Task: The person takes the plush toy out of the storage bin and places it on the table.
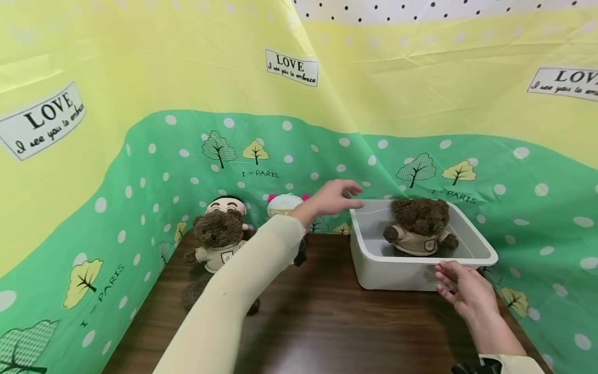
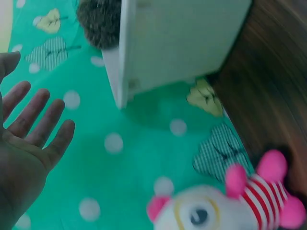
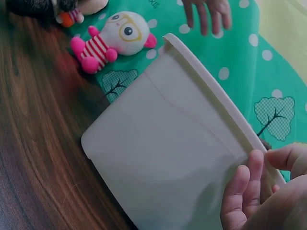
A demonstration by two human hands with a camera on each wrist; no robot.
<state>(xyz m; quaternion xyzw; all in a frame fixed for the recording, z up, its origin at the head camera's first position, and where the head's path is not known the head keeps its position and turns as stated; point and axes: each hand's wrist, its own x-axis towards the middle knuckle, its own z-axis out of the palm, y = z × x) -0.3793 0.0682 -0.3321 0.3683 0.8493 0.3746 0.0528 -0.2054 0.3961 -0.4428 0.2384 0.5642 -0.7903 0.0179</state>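
A light grey plastic bin [image 1: 397, 272] stands at the right side of the table. Inside it sits a dark brown teddy bear [image 1: 420, 221] in a beige shirt. My right hand [image 1: 469, 293] pinches the bin's near rim, thumb over the top and fingers against the outer wall. Reaching forward, my left hand [image 1: 337, 196] hovers by the far left corner of the bin. In the left wrist view its fingers [image 2: 36, 112] are spread and hold nothing, apart from the bin's edge.
Left of the bin are another brown teddy bear [image 1: 217, 228], a doll with a pale face [image 1: 226, 204] behind it and a white plush toy with pink ears [image 3: 127, 32]. My left sleeve [image 1: 243, 280] partly covers them. A green and yellow cloth [image 1: 317, 150] hangs around the wooden table [image 1: 327, 322].
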